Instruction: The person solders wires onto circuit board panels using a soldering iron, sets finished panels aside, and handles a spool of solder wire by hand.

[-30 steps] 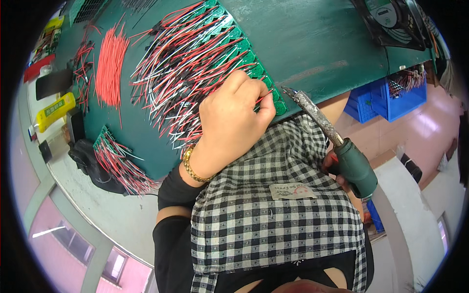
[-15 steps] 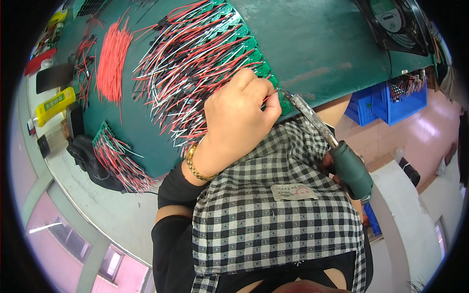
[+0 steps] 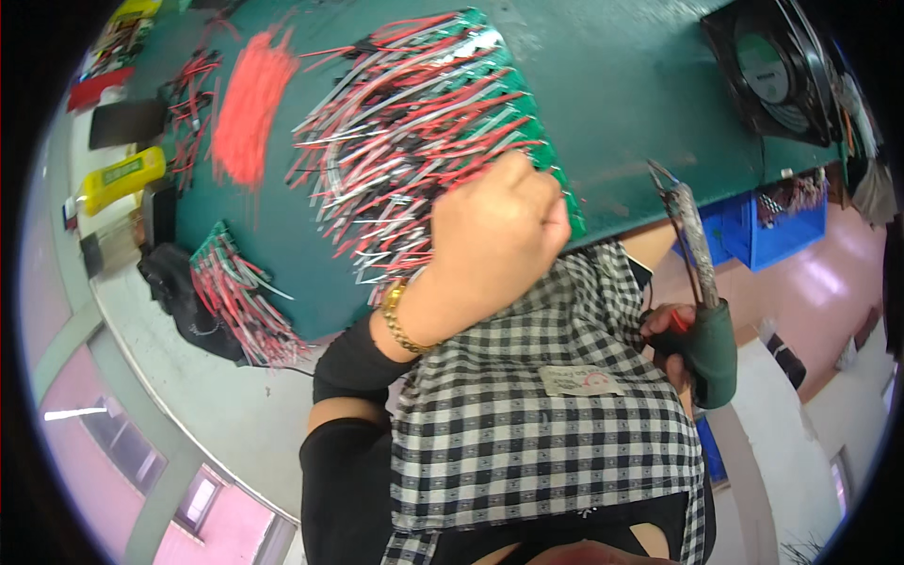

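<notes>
Centrally, red and white wires (image 3: 395, 160) fan from green boards (image 3: 529, 115) on the surface (image 3: 631, 104); the left hand (image 3: 499, 212) curls over some, its grip hidden. Well apart, the right hand (image 3: 665, 322) clasps a soldering tool (image 3: 716, 353). Printed labels mark the checked apron (image 3: 537, 452) and yellow bottle (image 3: 122, 179).

place: electronics workshop | signs: soldering tool (image 3: 714, 339), wired circuit boards (image 3: 553, 160), green workbench (image 3: 640, 122)

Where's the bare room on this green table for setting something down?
The widest free patch of table lies between the green boards and the black fan; the soldering iron overlaps its near edge in view. A smaller patch lies between the red wire bundle and the small wired bunch. It's crowded with wires beside the left hand.
</notes>
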`<state>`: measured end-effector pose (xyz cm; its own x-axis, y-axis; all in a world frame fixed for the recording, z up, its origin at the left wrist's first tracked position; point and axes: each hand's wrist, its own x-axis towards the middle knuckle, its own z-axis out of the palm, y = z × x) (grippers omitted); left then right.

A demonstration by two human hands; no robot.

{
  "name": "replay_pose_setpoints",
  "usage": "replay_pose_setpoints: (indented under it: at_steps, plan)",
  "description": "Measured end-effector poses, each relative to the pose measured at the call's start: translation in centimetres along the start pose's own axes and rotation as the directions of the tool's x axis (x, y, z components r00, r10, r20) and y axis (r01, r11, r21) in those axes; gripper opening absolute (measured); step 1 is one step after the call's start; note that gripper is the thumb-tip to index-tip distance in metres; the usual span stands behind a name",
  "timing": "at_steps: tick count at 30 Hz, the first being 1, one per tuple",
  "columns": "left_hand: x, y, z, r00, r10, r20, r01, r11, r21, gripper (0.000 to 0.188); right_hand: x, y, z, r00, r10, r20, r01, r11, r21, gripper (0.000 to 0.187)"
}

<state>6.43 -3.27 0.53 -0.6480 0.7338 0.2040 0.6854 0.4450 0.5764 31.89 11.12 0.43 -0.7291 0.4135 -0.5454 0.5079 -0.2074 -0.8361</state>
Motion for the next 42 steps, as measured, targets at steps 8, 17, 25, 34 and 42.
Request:
replay_pose_setpoints:
  at_steps: [8,17,25,34,42]
  plan:
    - [2.4,-3.4,-6.6,0.988,-0.094,0.122,0.111,0.985,-0.135,0.014,-0.6,0.9,-0.3,0.963,-0.262,0.068,0.233,0.93,0.283,0.059]
    - [10.0,-29.2,-17.5,0.903,-0.309,-0.299,0.43,0.642,0.634,0.018,1.7,4.7,-0.5,0.82,-0.57,0.059,0.509,0.772,0.382,0.053]
    - [12.2,-31.3,-20.2,0.869,-0.431,-0.244,0.49,0.682,0.543,0.014,1.2,5.7,-0.7,0.899,-0.432,0.073,0.379,0.85,0.366,0.043]
    - [13.6,-32.9,-24.0,0.642,-0.38,-0.666,0.471,0.881,-0.048,0.018,0.7,5.1,2.1,0.922,-0.365,-0.129,0.387,0.852,0.352,0.038]
    - [12.1,-31.9,-25.3,0.876,-0.208,-0.436,0.431,0.745,0.51,0.027,1.0,6.2,0.5,0.889,-0.414,0.198,0.388,0.908,0.158,0.047]
